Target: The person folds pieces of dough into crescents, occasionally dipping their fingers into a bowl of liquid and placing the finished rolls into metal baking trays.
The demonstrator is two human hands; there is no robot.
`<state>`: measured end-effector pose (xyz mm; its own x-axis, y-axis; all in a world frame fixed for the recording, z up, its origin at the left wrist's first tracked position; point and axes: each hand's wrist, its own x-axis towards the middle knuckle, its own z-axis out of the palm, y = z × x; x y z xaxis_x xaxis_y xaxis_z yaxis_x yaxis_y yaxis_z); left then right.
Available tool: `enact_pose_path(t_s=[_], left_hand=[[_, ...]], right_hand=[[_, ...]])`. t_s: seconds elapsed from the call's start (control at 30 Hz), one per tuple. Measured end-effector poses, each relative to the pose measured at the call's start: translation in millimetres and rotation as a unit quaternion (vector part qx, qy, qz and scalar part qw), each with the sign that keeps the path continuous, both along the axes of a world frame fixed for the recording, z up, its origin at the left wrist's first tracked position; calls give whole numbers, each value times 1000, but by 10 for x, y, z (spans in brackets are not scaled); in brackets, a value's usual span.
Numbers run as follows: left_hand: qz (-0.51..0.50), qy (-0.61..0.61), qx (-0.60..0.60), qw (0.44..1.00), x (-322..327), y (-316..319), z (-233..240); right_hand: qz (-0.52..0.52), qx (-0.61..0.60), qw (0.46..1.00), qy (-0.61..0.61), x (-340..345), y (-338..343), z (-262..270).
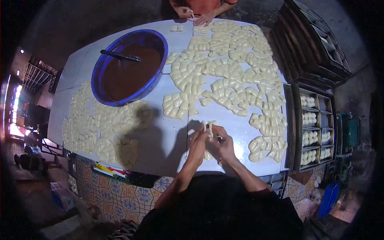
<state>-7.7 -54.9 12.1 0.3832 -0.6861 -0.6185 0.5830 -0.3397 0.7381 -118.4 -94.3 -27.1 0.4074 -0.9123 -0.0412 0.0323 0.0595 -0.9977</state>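
My left hand and my right hand meet over the white tabletop. Between their fingertips they pinch a small piece of pale dough, partly hidden by the fingers. Another bit of dough lies on the table below, between my wrists. Beyond my hands spreads a wide layer of cut dough pieces, pressed close together. To my right, more dough pieces lie along the table edge. A second large patch of dough covers the left side, partly in shadow.
A blue plastic basin of brown paste holds a dark-handled utensil. Across the table, a co-worker's hands handle dough. At right stand compartmented metal baking pans with dough balls and a stack of dark pans.
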Motion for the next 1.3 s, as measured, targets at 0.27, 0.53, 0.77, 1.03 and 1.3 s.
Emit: enact_pose_path(t_s=[0.27, 0.53, 0.77, 1.03, 1.3], left_hand=[[-238, -197, -168, 936, -168, 443, -163], [-143, -43, -133, 980, -529, 682, -173], [-180, -275, -246, 912, -693, 816, -255], [-223, -406, -231, 855, -511, 889, -443], [-367, -421, -210, 802, -646, 533, -734]], right_hand=[[22, -154, 988, 8, -514, 69, 122], [103, -123, 983, 94, -825, 444, 229], [173, 168, 971, 11, -1100, 507, -257], [124, -2, 979, 163, -1319, 377, -168], [107, -58, 976, 181, -1385, 223, -491]])
